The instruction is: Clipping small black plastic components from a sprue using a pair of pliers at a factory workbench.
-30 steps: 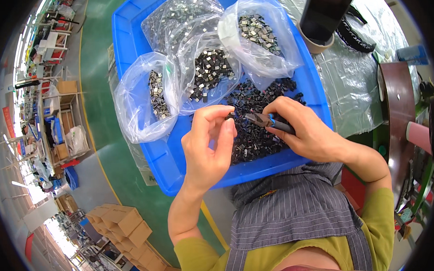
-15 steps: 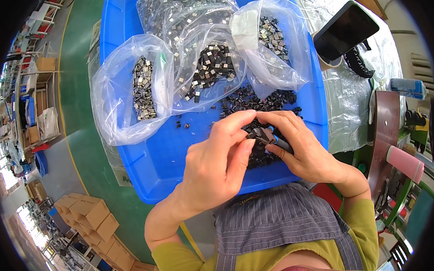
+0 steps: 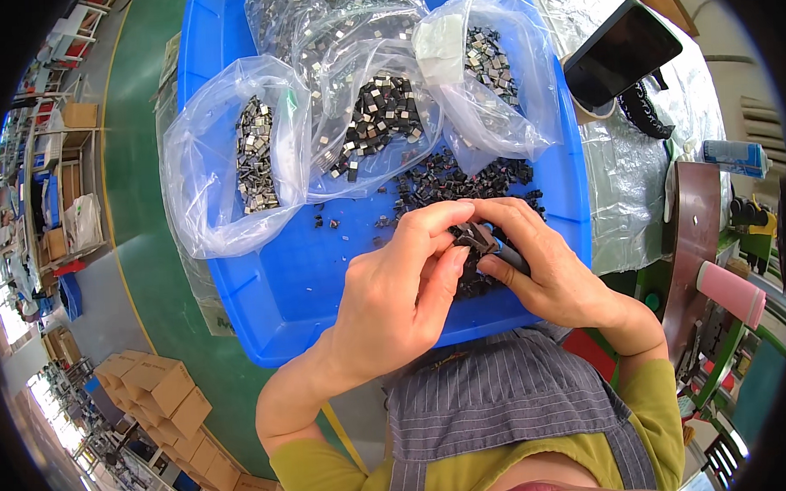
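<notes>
- The tub (image 3: 279, 332) is smooth blue plastic, shallow, with raised walls and a rounded near left corner.
- Three open bags of clear, crinkled film stand in it: the left bag (image 3: 192, 188) slumps over the tub's left edge, the middle bag (image 3: 321, 180) sits between the others, and the right bag (image 3: 536, 89) leans by the right edge.
- Each holds small blocky pieces, black with shiny metallic faces; a further bag (image 3: 334, 40) toward the far edge shows similar ones through its film.
- A loose heap of black pieces (image 3: 451, 178), matt and jagged, spreads over the tub floor toward the right edge and runs under the hands; a few crumbs lie left of it.
- Past the right edge, the tabletop (image 3: 620, 173) wears wrinkled, glossy film and carries a dark-screened phone (image 3: 624, 54), tilted.
- The pliers (image 3: 510, 258), dark-headed with a rounded grip, are over the heap, near the tub's near edge.
- Right hand (image 3: 554, 270): fingers curled and clamped round the pliers' grip.
- Left hand (image 3: 390, 297): index finger and thumb tips are apart, bracketing the pliers' head; the index tip meets the right hand's. Whether they pinch a piece, I cannot tell.
</notes>
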### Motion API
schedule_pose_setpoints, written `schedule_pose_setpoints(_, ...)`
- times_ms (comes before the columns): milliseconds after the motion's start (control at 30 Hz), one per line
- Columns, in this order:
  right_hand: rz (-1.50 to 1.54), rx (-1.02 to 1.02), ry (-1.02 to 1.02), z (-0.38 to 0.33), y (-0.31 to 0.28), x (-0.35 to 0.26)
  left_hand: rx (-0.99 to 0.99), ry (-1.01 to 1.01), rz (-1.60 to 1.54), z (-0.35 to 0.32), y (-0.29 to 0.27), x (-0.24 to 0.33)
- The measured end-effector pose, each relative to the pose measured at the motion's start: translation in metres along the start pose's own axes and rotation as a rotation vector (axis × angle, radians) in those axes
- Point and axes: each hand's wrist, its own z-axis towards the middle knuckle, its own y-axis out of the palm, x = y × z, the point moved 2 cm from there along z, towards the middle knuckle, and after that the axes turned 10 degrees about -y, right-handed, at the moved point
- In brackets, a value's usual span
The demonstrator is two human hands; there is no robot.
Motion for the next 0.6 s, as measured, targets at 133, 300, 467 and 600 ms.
schedule_pose_setpoints(133,0.003,0.009,-0.009,0.0007,-0.0012,0.0002,-0.004,-0.012,0.001,0.0004,0.0006,0.0005)
schedule_pose_setpoints(300,0.002,0.001,0.003,0.0009,-0.0010,0.0005,0.004,-0.012,0.025,0.0001,0.0010,-0.0013)
schedule_pose_setpoints(467,-0.055,0.014,0.010,-0.0014,0.0015,0.0011,-0.039,-0.069,-0.025,0.0007,-0.0007,0.0018)
schedule_pose_setpoints(600,-0.030,0.040,-0.004,-0.0038,0.0064,0.0027,-0.164,-0.209,-0.189,0.0014,-0.0051,0.0047)
